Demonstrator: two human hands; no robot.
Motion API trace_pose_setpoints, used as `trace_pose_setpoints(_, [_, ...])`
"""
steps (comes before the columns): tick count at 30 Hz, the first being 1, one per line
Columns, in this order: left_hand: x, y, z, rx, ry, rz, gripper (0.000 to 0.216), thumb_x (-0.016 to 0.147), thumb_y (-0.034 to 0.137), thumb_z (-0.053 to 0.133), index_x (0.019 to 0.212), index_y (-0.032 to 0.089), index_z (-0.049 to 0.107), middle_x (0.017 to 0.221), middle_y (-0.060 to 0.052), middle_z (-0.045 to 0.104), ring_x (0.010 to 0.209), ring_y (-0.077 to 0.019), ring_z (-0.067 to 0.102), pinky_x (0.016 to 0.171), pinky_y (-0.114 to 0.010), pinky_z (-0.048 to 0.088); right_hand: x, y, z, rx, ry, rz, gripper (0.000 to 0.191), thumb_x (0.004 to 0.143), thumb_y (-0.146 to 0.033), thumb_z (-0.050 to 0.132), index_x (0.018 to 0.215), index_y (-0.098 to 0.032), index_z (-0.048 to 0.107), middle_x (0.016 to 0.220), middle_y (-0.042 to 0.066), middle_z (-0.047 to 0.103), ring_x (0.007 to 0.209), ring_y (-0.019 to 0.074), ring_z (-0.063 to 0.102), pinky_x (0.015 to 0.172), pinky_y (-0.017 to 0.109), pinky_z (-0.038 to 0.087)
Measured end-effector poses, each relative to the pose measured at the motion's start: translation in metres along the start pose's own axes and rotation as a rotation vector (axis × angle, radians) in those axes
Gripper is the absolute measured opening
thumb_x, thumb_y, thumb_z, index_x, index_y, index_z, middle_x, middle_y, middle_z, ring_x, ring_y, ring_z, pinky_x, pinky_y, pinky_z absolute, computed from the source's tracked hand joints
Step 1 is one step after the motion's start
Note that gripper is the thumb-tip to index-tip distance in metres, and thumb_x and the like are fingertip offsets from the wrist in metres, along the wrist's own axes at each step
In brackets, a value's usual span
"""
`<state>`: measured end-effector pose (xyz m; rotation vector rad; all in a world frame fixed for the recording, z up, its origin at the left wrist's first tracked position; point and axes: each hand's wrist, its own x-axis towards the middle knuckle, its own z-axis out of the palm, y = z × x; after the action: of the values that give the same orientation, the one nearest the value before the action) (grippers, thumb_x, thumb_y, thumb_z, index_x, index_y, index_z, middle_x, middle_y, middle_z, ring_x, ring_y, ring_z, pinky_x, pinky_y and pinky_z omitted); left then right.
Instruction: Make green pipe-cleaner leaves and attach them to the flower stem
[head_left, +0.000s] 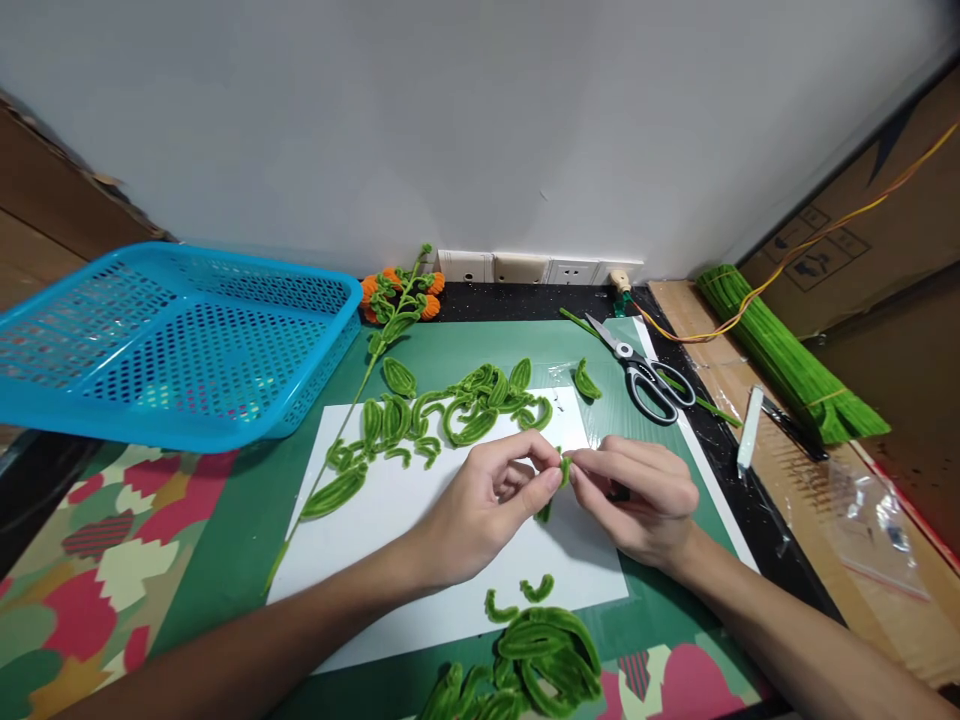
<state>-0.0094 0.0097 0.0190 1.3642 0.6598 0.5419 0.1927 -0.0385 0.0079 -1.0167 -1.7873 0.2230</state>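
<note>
Over the white paper [420,540], my left hand [491,505] pinches a short green pipe cleaner piece [565,470] between thumb and forefinger. From the other side, the fingertips of my right hand [637,490] close on the same piece. Part of it is hidden by the fingers. Beyond my hands lies a row of green pipe cleaner leaves and curls [472,415]. Closer to me is a pile of looped green leaves [551,655], with two small curved pieces [537,588] just above it. One leaf [586,380] rests apart near the scissors [641,370].
A blue plastic basket [262,420] stands at the left. Behind the paper lies a stem with orange flowers [405,300]. At the right are a bundle of green pipe cleaners [795,350], a white-handled cutter [750,430] and a clear bag [874,530]. Sockets [525,268] line the wall.
</note>
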Motion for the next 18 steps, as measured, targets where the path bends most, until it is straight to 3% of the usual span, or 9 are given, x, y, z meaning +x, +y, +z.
trace_pose_setpoints(6, [0.001,-0.007,0.002,0.017,0.108,0.015,0.025,0.106,0.044,0.064,0.099,0.02,0.062,0.062,0.009,0.044,0.053,-0.007,0.04,0.05,-0.023,0.029,0.004,0.003,-0.001,0.054,-0.082,0.167,0.011,0.099,-0.01,0.066,0.098,-0.016,0.076,0.066,-0.002,0.057,0.054,0.0117,0.049,0.051,0.027,0.038])
trace_pose_setpoints(11, [0.0,-0.009,0.003,0.007,0.139,0.009,0.025,0.106,0.044,0.065,0.099,0.02,0.062,0.06,0.009,0.043,0.052,-0.0071,0.039,0.05,-0.024,0.028,0.004,0.006,-0.005,-0.01,-0.088,0.129,0.02,0.099,-0.01,0.066,0.116,-0.016,0.074,0.072,-0.001,0.062,0.06,0.0137,0.056,0.055,0.027,0.043])
trace_pose_setpoints(15, [0.0,-0.01,0.003,0.02,0.147,-0.001,0.026,0.106,0.045,0.064,0.099,0.02,0.062,0.062,0.009,0.043,0.052,-0.0068,0.039,0.049,-0.023,0.027,0.003,0.003,-0.006,-0.052,-0.089,0.078,0.012,0.099,-0.008,0.065,0.101,-0.017,0.071,0.071,-0.001,0.058,0.059,0.0127,0.053,0.057,0.028,0.041])
trace_pose_setpoints(18, [0.001,-0.011,0.003,0.025,0.157,-0.002,0.023,0.105,0.043,0.065,0.102,0.02,0.062,0.062,0.009,0.046,0.052,-0.0069,0.041,0.049,-0.022,0.029,0.004,0.001,-0.004,0.027,-0.158,0.178,0.011,0.1,-0.012,0.065,0.092,-0.018,0.069,0.071,-0.002,0.058,0.059,0.0121,0.053,0.056,0.027,0.04])
